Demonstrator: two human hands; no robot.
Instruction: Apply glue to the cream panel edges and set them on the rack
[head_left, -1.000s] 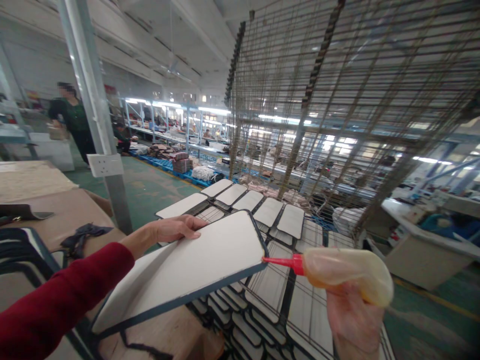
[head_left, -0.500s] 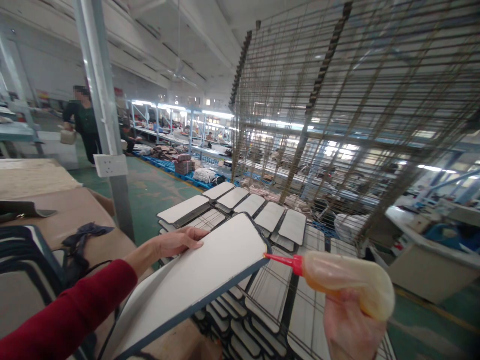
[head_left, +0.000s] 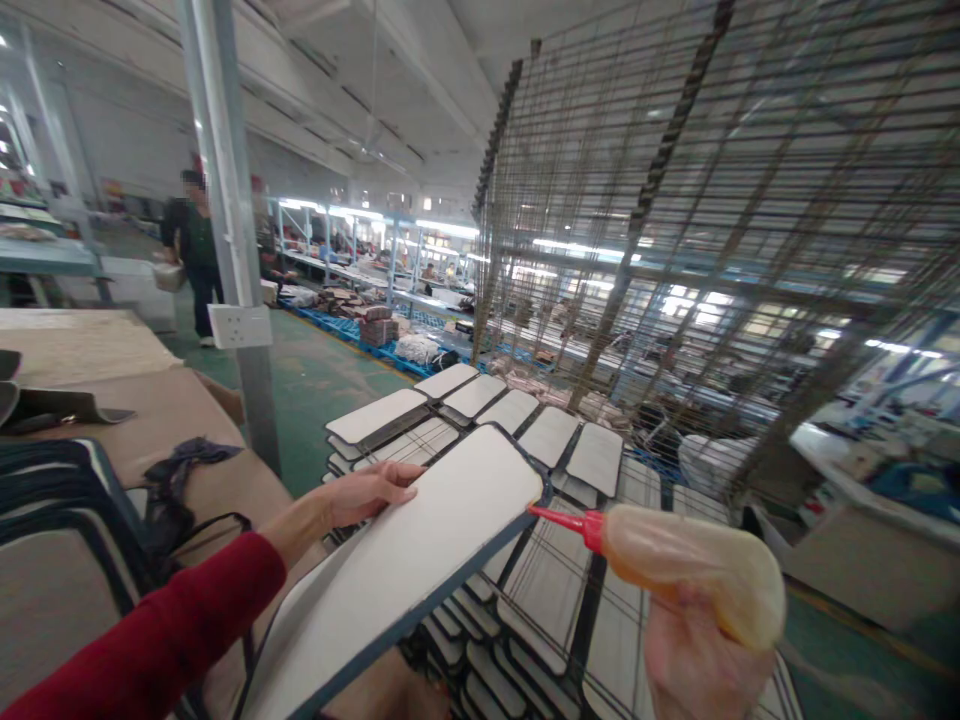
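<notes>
My left hand [head_left: 375, 492] grips a white panel [head_left: 435, 540] with a dark blue edge, thumb on its upper face and fingers hidden beneath. The panel slants from the lower left toward the middle. In my right hand [head_left: 697, 640] is a squeeze bottle [head_left: 690, 560] with a red tapered nozzle and amber liquid inside, lying nearly sideways. Its nozzle tip meets the panel's dark edge near the far right corner. A yellowish line of the liquid shows at that corner.
Below, a wire rack [head_left: 547, 590] carries many similar panels in layers; its raised wire shelves [head_left: 675, 200] lean over at right. Left stands a table [head_left: 172, 400] with stacked dark-edged panels [head_left: 60, 560]. A metal post [head_left: 232, 200] and a person [head_left: 199, 260] are beyond.
The nozzle tip has slid a little along the panel's edge, from the corner toward me. The view has turned slightly left. Both hands keep their hold.
</notes>
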